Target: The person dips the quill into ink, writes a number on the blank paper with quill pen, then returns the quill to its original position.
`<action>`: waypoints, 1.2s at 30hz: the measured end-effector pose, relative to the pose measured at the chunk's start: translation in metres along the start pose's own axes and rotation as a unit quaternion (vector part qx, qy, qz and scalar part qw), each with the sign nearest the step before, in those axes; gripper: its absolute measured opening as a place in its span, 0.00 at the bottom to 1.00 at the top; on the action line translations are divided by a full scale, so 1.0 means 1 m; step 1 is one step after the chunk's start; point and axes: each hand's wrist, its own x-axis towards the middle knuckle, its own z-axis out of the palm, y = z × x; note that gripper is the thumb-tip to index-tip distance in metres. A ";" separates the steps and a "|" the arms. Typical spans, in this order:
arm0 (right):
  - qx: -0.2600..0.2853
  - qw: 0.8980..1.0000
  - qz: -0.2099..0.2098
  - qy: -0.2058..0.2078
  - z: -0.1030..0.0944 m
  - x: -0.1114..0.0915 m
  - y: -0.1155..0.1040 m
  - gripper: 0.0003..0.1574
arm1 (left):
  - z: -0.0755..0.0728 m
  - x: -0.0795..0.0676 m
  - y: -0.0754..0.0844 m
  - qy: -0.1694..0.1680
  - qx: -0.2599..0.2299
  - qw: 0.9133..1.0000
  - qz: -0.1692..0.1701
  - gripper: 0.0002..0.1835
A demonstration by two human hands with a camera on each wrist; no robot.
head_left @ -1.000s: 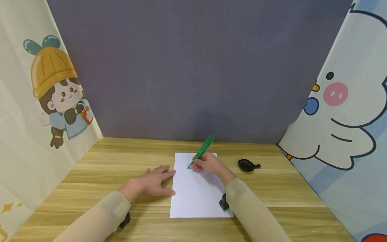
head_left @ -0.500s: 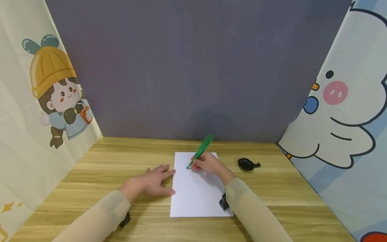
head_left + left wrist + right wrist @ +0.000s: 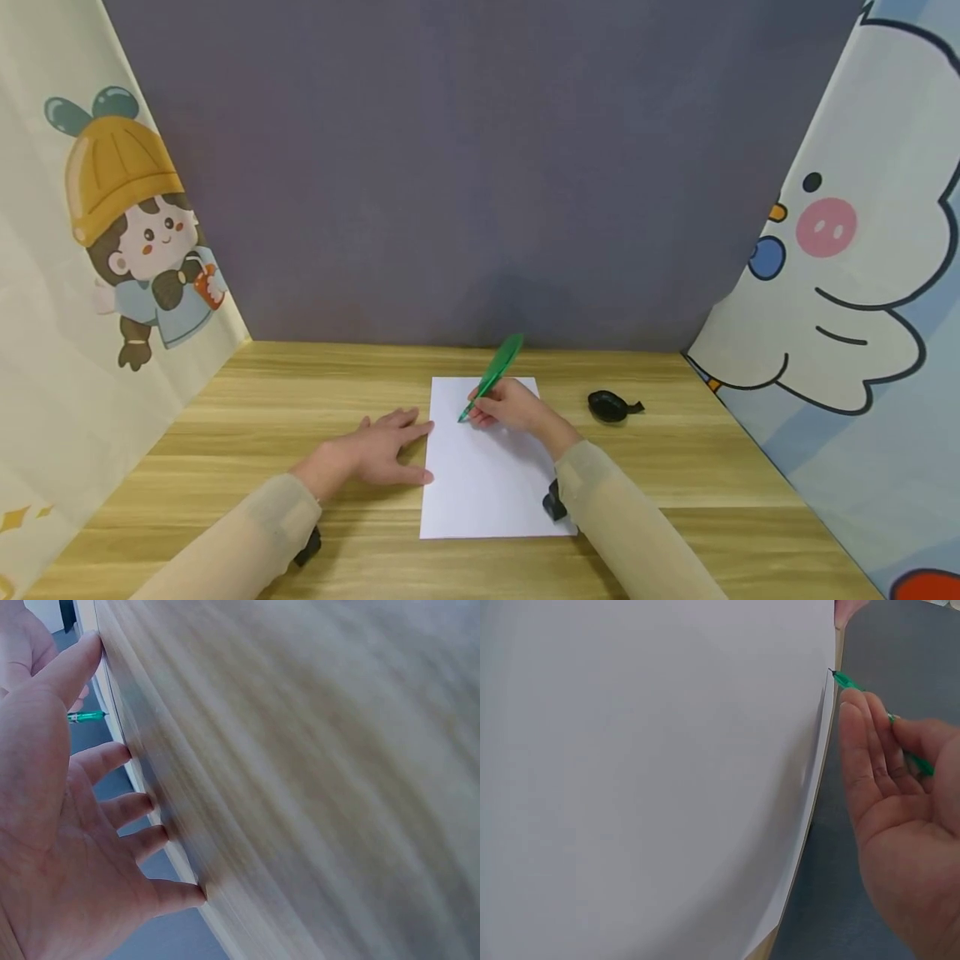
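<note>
A white sheet of paper (image 3: 480,492) lies on the wooden table, and no marks can be made out on it. Over its upper part my right hand (image 3: 513,408) pinches a green feather-shaped pen (image 3: 498,367), tilted with its feathered end up and to the right. In the right wrist view the pen's tip (image 3: 834,673) is at the paper's surface. My left hand (image 3: 378,452) rests on the table with fingers spread; its thumb and index fingertips touch the paper's left edge. The left wrist view shows those fingertips (image 3: 124,752) down on the surface.
A small black object with a short tail (image 3: 609,407), perhaps a correction tape, lies right of the paper. The wooden table (image 3: 247,417) ends at a dark grey panel (image 3: 465,167) behind. Printed cartoon curtains (image 3: 832,350) hang on both sides.
The right hand has shifted slightly left with the pen, and the tip has moved a little left and toward me. The left hand stays in place on the paper's edge.
</note>
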 end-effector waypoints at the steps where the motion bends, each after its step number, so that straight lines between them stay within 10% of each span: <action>1: 0.001 1.000 0.002 0.000 0.001 0.000 -0.001 0.13 | 0.000 0.000 0.000 0.001 0.000 1.000 0.001 0.51; 36: -0.015 0.999 0.007 -0.042 0.006 -0.008 -0.008 0.13 | 0.000 0.000 -0.001 0.002 0.000 1.000 0.002 0.51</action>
